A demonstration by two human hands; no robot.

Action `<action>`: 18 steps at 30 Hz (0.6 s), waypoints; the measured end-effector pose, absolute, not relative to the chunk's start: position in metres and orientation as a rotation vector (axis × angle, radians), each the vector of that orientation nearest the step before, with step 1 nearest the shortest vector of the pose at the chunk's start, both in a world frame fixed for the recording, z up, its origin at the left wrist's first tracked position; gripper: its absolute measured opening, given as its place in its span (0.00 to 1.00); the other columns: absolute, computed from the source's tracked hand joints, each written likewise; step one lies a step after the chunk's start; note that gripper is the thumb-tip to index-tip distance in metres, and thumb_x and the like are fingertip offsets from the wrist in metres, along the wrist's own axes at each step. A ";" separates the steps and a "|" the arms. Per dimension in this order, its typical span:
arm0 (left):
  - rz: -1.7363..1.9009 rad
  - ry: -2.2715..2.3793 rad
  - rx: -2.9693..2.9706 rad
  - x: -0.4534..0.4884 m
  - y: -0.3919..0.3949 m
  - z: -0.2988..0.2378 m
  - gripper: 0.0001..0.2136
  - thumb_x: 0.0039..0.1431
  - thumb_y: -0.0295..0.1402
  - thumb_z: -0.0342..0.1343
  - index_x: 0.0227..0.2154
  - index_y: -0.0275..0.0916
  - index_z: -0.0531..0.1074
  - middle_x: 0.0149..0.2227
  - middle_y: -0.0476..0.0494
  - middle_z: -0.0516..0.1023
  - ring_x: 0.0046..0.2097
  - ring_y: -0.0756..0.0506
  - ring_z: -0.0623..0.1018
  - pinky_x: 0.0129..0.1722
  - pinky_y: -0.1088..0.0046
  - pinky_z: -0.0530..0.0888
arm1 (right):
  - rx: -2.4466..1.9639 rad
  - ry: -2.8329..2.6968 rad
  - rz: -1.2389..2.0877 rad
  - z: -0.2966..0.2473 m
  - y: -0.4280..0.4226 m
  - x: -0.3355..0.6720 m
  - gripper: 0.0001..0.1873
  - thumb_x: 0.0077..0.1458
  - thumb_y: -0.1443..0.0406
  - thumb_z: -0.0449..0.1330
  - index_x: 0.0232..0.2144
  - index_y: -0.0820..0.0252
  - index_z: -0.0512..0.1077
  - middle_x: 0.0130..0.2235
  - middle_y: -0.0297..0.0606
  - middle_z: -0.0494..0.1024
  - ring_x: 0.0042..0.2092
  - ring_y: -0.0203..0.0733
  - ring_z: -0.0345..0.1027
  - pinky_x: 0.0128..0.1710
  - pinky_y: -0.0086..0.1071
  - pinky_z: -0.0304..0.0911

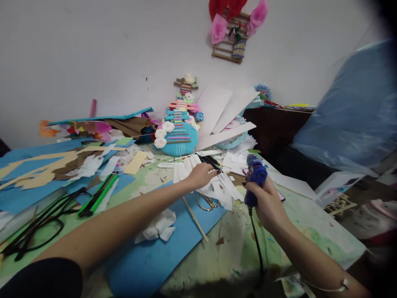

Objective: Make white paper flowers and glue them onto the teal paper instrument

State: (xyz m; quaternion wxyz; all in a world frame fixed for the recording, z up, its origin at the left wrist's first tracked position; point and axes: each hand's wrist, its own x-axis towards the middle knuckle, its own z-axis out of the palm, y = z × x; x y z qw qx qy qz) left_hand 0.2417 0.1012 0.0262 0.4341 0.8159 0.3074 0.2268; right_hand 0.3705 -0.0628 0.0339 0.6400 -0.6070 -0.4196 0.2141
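My right hand (pixel 266 198) is wrapped around a blue glue gun (pixel 254 177), nozzle pointing away from me, its black cord (pixel 257 244) hanging down over the table. My left hand (pixel 202 174) reaches forward into a heap of white paper strips (pixel 223 187), fingers curled on a strip beside some black strips (pixel 209 160). Gold-handled scissors (pixel 206 201) and a thin wooden stick (pixel 194 218) lie just below that hand, on a blue sheet (pixel 161 260).
A blue paper guitar with white flowers (pixel 179 134) leans on the wall among white card sheets (pixel 223 111). Coloured paper scraps, a green-and-black tool (pixel 97 195) and black cables (pixel 34 231) lie at left. Crumpled tissue (pixel 156 227) is near. A blue plastic-covered bulk (pixel 356 111) stands right.
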 end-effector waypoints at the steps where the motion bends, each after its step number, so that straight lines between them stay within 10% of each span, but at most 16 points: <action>1: 0.583 0.712 2.037 0.239 0.095 0.031 0.13 0.52 0.38 0.61 0.37 0.35 0.76 0.51 0.37 0.74 0.58 0.35 0.66 0.51 0.66 0.66 | -1.376 -0.957 0.506 0.037 -0.061 0.366 0.15 0.45 0.61 0.61 0.37 0.54 0.64 0.31 0.29 0.69 0.30 0.35 0.61 0.28 0.29 0.57; 10: 0.596 0.292 1.409 0.219 0.034 0.037 0.19 0.39 0.31 0.66 0.37 0.34 0.71 0.34 0.44 0.77 0.39 0.43 0.77 0.41 0.67 0.72 | -1.375 -1.158 0.646 0.065 -0.029 0.335 0.16 0.35 0.61 0.66 0.31 0.61 0.72 0.33 0.37 0.75 0.37 0.43 0.67 0.38 0.36 0.61; 18: 0.773 0.561 1.258 0.207 0.013 0.047 0.23 0.42 0.31 0.64 0.45 0.38 0.69 0.44 0.42 0.78 0.51 0.39 0.74 0.53 0.61 0.68 | -1.465 -1.461 0.703 0.085 -0.008 0.349 0.18 0.32 0.62 0.71 0.31 0.58 0.78 0.33 0.33 0.79 0.37 0.43 0.72 0.38 0.34 0.64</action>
